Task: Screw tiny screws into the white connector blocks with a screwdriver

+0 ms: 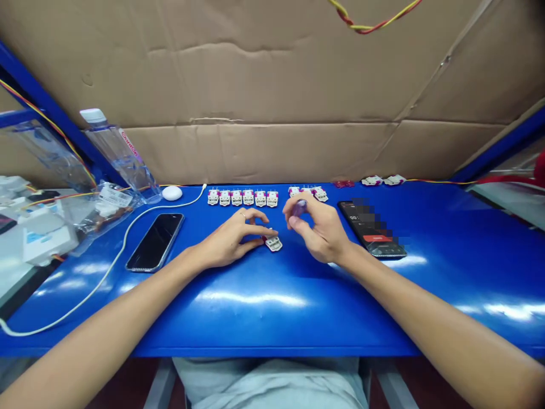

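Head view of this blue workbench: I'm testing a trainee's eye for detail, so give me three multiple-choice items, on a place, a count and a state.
1. Which hand is at the loose white module?
A. left hand
B. right hand

2. How many white modules stand in the row behind the left hand?
A. three
B. nine
C. six

3. The smartphone left of the hands has a screen that is:
A. lit with a red bar
B. dark
C. under a hand

1: A, its fingers meet the module.
2: C, six stand side by side.
3: B, the glass shows black.

Head camera faces forward, down over the blue table (pixel 272 326).
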Demonstrator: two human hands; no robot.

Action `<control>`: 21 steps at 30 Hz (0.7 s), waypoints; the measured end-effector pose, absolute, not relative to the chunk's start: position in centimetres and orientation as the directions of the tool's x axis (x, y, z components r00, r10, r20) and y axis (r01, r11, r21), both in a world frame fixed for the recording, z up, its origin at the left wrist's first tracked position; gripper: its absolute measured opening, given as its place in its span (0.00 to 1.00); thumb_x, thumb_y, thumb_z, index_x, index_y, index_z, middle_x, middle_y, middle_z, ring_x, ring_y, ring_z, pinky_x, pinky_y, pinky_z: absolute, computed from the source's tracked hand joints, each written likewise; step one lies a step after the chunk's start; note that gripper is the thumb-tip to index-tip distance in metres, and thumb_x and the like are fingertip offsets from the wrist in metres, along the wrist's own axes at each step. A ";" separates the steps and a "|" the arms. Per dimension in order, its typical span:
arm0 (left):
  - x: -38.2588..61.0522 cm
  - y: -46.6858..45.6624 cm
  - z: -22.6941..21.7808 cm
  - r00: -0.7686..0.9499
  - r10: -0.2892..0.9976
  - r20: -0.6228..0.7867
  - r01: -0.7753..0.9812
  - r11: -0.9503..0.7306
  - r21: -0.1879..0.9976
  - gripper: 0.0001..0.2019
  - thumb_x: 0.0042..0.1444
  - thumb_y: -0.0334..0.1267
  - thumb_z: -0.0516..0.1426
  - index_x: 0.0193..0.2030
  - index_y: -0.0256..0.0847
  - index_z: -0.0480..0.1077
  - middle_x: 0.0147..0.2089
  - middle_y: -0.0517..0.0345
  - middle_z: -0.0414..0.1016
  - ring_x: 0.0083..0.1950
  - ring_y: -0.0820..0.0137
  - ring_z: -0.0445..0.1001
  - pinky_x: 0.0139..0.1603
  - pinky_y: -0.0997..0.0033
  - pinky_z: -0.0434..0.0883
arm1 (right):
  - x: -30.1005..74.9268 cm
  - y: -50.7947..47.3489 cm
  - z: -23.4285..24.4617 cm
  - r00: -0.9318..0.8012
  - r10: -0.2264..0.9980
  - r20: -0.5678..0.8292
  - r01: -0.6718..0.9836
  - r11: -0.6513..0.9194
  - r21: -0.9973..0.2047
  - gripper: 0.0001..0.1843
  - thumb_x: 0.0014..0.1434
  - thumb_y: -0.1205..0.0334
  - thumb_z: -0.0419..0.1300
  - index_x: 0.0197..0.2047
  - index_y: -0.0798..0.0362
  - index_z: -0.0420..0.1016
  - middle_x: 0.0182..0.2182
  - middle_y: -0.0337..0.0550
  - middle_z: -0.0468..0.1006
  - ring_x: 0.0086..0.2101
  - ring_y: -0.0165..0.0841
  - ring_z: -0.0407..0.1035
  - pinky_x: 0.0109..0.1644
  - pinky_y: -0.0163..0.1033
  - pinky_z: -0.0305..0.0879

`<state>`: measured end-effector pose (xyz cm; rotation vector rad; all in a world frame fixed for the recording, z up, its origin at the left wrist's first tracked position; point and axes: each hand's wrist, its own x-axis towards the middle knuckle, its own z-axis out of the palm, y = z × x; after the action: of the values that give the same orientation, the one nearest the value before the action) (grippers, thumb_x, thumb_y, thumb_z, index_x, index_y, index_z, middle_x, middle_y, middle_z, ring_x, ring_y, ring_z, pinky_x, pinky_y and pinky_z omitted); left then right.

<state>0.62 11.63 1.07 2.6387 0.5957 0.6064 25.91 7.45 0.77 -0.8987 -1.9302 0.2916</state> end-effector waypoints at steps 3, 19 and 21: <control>0.8 11.7 0.9 0.750 0.541 0.379 0.385 -0.824 0.416 0.11 0.74 0.37 0.59 0.56 0.45 0.81 0.56 0.49 0.79 0.58 0.59 0.79 0.62 0.56 0.77 | 26.5 7.8 0.9 -0.481 0.705 0.522 0.538 0.707 -0.459 0.10 0.67 0.69 0.54 0.45 0.49 0.75 0.41 0.47 0.86 0.39 0.40 0.79 0.45 0.44 0.74; 0.0 12.4 1.3 0.645 0.708 0.287 0.643 -0.706 0.297 0.09 0.70 0.40 0.57 0.49 0.44 0.79 0.51 0.50 0.83 0.54 0.56 0.81 0.56 0.54 0.78 | 27.5 10.0 0.8 -0.290 0.939 0.184 0.930 0.322 -0.176 0.25 0.75 0.51 0.60 0.68 0.54 0.71 0.52 0.55 0.88 0.49 0.50 0.83 0.47 0.45 0.72; 0.0 12.3 1.3 0.627 0.726 0.281 0.667 -0.687 0.286 0.11 0.71 0.41 0.57 0.51 0.44 0.79 0.53 0.49 0.82 0.55 0.55 0.81 0.57 0.53 0.79 | 27.8 10.1 0.8 -0.300 0.938 0.172 0.931 0.327 -0.160 0.21 0.75 0.52 0.59 0.64 0.53 0.74 0.50 0.54 0.88 0.47 0.50 0.83 0.44 0.44 0.71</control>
<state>-0.01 12.34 1.34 2.6921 1.1614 0.5688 27.77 10.07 0.77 -1.6975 -2.3589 0.0440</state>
